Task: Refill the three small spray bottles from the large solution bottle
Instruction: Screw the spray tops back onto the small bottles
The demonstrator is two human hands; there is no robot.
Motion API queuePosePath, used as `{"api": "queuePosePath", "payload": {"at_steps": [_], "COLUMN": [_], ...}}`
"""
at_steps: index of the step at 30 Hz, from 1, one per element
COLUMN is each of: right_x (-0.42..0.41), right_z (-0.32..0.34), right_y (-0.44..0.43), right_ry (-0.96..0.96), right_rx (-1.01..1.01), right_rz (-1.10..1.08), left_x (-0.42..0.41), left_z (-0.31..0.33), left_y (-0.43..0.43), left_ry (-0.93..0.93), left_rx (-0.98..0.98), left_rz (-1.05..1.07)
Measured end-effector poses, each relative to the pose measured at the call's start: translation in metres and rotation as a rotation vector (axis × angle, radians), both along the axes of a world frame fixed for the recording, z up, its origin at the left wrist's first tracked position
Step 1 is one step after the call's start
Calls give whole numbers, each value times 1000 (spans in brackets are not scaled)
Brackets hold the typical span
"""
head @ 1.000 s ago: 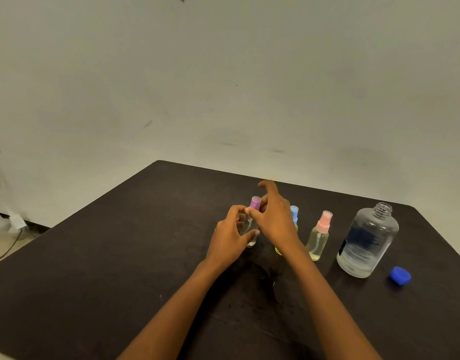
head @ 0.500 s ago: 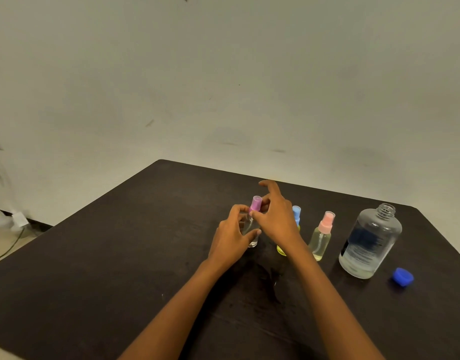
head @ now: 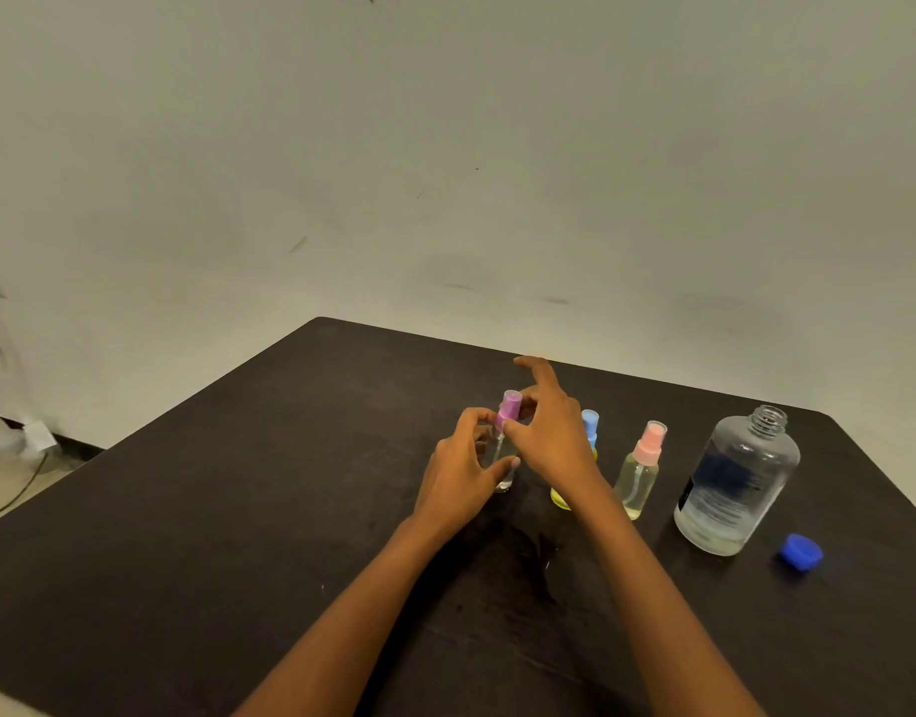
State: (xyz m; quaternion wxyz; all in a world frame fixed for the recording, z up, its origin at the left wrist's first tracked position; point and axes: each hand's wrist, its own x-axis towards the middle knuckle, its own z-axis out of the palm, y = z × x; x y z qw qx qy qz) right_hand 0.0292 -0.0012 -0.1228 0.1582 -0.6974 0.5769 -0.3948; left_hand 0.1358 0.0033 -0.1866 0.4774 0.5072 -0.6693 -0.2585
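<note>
Dark table [head: 238, 535]: both hands grip purple-capped bottle [head: 505, 447].

The dark table [head: 187, 535] carries three spray bottles [head: 637, 473], a large bottle [head: 730, 483], and a blue cap [head: 801, 552].

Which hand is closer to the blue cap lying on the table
Right. The right hand is at the purple-capped bottle, several bottles away from the blue cap at the table's right edge. The left hand grips that same bottle from its far side, farther off.

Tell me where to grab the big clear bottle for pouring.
Grip the large solution bottle around its wide round body, coming in from its right side. It stands upright and uncapped, the neck looks too narrow for a firm hold, and the pink-topped spray bottle crowds its left.
</note>
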Motion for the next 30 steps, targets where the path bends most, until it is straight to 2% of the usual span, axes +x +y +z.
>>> {"api": "queuePosePath", "payload": {"at_steps": [7,14,23,30], "right_x": [1,-2,-1,2], "right_z": [-2,7,1,0], "right_y": [-2,5,-2,-1], "right_ry": [40,39,47,152], "right_rx": [48,22,9,-2], "right_rz": [-33,83,2,-50], "left_x": [0,0,0,0], "left_z": [-1,-1,-1,-2], "left_y": [0,-1,-1,-2], "left_ry": [0,13,14,9], "left_rx": [-13,21,-2,-9], "left_rz": [-8,1,-3,-5]}}
